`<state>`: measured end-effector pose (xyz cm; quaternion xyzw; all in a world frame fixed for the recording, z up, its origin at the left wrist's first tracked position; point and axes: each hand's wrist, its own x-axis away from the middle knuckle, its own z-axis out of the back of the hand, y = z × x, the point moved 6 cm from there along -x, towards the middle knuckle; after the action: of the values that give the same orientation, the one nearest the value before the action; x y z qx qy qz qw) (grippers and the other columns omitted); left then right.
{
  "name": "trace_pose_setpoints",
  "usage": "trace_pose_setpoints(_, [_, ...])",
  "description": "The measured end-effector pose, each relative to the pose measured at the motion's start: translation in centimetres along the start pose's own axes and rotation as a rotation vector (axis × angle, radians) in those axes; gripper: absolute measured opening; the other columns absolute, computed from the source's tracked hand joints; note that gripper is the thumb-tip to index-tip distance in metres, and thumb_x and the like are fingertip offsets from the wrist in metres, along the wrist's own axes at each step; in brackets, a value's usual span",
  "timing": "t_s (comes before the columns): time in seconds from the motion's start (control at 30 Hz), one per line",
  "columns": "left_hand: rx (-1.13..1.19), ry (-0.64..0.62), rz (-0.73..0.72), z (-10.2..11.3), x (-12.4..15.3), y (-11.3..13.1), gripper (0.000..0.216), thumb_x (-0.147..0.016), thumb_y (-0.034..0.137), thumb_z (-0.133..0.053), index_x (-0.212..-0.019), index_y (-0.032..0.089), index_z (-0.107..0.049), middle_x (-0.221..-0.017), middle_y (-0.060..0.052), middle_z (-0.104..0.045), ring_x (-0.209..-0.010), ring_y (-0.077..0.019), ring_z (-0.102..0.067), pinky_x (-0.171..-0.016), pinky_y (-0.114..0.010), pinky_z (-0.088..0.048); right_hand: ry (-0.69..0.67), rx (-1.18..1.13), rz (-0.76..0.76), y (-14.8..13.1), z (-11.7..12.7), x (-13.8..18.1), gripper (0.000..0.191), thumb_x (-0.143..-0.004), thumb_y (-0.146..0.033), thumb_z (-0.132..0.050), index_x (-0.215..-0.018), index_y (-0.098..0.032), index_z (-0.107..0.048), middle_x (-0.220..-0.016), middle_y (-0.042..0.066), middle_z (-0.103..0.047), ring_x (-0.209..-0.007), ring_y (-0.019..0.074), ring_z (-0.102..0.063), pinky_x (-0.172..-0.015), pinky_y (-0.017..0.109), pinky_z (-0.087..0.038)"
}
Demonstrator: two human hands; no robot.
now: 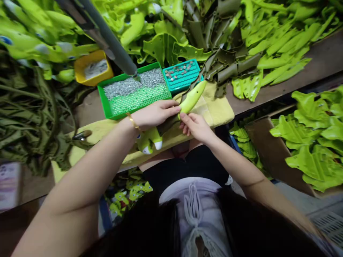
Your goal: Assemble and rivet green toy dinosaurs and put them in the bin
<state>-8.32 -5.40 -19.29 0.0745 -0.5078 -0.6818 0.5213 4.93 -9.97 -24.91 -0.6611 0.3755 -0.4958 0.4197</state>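
A lime-green curved plastic toy part (193,97), tapered like a tail, is between my hands above the yellow cloth. My left hand (158,113) is closed on its lower end, thumb and fingers pressed together. From the right, my right hand (197,126) pinches the same end between thumb and curled fingers. A dark olive plastic piece (169,125) runs beneath my hands and joins a green toy body part (150,139) with white-tipped feet. Where exactly the parts meet is hidden by my fingers.
A long grey rod-shaped tool (118,53) slants down over a green basket (107,113) of small silver metal pieces. Nearby are a teal tray (177,85) and a yellow bin (80,73). Green parts (281,46), olive strips (29,117) and a carton (264,146) surround the yellow cloth (219,109).
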Motion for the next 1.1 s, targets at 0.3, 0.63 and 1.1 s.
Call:
trace_pose_setpoints(0.3, [-0.236,0.025,-0.073,-0.9,-0.1,0.5,0.036,-0.083,0.046,-0.052,-0.1,0.016,-0.066,-0.095,-0.004,-0.066,-0.092,-0.0227,-0.06,-0.084,-0.03,-0.045,0.152,-0.025,0.085,2.0,-1.7,0.7,0.051,-0.07,-0.069,-0.061,-0.07,-0.019,-0.049,-0.051,-0.009,-0.036,-0.048,0.0052,-0.033,-0.046,0.022,-0.028])
trace_pose_setpoints(0.63, [-0.667,0.293,-0.071,-3.0,4.6,-3.3,0.046,-0.091,0.04,-0.048,-0.128,0.012,-0.051,-0.12,-0.018,-0.056,-0.104,-0.031,-0.058,-0.09,-0.041,-0.046,0.137,0.546,0.601,-14.7,-2.1,-4.9,0.057,-0.09,-0.066,-0.034,-0.115,-0.024,-0.062,-0.099,0.006,-0.066,-0.092,0.0151,-0.064,-0.072,0.027,-0.051])
trace_pose_setpoints(1.1, [-0.906,0.477,-0.305,-2.3,5.4,-5.5,0.029,-0.094,0.025,-0.047,-0.12,0.022,-0.061,-0.099,-0.011,-0.064,-0.085,-0.0224,-0.06,-0.079,-0.038,-0.045,0.012,0.001,0.858,-13.4,-9.1,-12.6,0.04,-0.065,-0.057,-0.076,-0.082,-0.024,-0.061,-0.07,-0.007,-0.061,-0.054,0.0055,-0.056,-0.051,0.023,-0.051])
